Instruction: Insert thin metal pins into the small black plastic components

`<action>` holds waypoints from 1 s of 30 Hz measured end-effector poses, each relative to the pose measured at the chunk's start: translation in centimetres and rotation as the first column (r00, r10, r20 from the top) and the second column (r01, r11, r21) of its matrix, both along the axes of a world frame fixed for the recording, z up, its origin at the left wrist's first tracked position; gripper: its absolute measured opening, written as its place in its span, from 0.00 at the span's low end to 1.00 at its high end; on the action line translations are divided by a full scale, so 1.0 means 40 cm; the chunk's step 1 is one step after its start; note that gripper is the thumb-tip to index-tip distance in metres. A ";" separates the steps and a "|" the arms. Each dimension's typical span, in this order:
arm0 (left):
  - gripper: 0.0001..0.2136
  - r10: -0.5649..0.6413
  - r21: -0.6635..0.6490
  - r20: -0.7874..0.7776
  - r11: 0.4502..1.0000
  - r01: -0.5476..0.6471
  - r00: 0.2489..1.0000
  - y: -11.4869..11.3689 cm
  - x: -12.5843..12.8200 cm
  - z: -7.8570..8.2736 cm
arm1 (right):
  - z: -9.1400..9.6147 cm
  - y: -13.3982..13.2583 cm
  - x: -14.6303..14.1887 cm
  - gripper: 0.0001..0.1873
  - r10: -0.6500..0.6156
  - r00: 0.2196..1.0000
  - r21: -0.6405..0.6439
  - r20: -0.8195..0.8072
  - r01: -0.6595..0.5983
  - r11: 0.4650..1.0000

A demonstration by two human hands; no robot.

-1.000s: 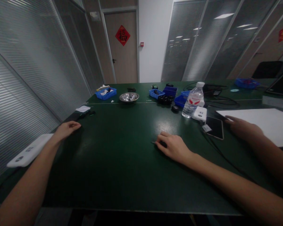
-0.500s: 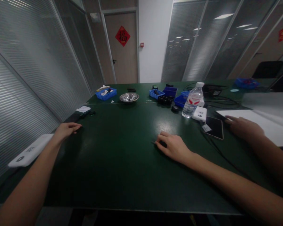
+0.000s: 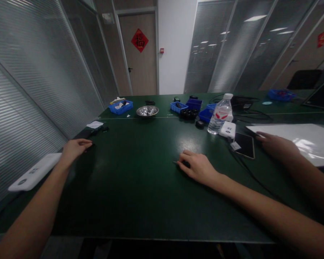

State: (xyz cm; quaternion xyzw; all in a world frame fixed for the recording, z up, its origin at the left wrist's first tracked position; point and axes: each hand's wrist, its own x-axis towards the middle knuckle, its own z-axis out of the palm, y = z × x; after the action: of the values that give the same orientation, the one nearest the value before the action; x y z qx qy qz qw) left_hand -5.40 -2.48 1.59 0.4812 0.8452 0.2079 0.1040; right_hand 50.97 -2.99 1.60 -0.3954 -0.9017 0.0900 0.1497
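Observation:
My right hand (image 3: 196,165) rests on the green table (image 3: 129,194) with its fingers curled. A thin metal-tipped object (image 3: 175,162) pokes out to the left from between them; the rest of it is hidden. Farther left, my left hand (image 3: 75,148) is at the table's edge, thumb and fingers pinched together. What they hold, if anything, cannot be made out. Just beyond it lie small black items (image 3: 94,131) and a white paper (image 3: 94,124). A white device (image 3: 35,172) lies beside my left forearm.
Another person's hand (image 3: 279,147) touches a glossy white board (image 3: 317,142) at right. Nearby are a phone (image 3: 244,145), a white box (image 3: 228,129) and a water bottle (image 3: 220,115). Farther back stand a metal dish (image 3: 147,114) and blue trays (image 3: 121,109), (image 3: 179,108).
The pale sheet raised above the white board at right is gone, and the board's glossy surface now shows reflections. Both my hands hold their places; the view has shifted slightly.

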 end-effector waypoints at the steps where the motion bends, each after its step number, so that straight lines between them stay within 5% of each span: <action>1: 0.18 0.004 0.000 -0.011 1.000 -0.004 1.000 0.000 0.002 0.002 | 0.000 0.000 -0.001 0.11 -0.003 1.000 0.005 0.002 0.003 1.000; 17: 0.19 -0.005 -0.048 -0.079 0.999 0.001 0.997 0.012 -0.004 -0.001 | -0.004 0.003 0.000 0.12 0.005 1.000 0.006 -0.009 -0.005 1.000; 30: 0.15 -0.169 -0.059 -0.229 0.985 0.160 0.958 0.022 -0.025 -0.004 | -0.010 0.004 -0.003 0.10 -0.015 1.000 0.020 -0.004 0.015 1.000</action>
State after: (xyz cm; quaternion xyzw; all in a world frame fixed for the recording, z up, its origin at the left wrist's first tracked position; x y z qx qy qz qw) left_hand -6.39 -1.62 1.44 0.5688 0.8126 0.1235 0.0305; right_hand 50.84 -2.83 1.21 -0.4007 -0.8992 0.0807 0.1561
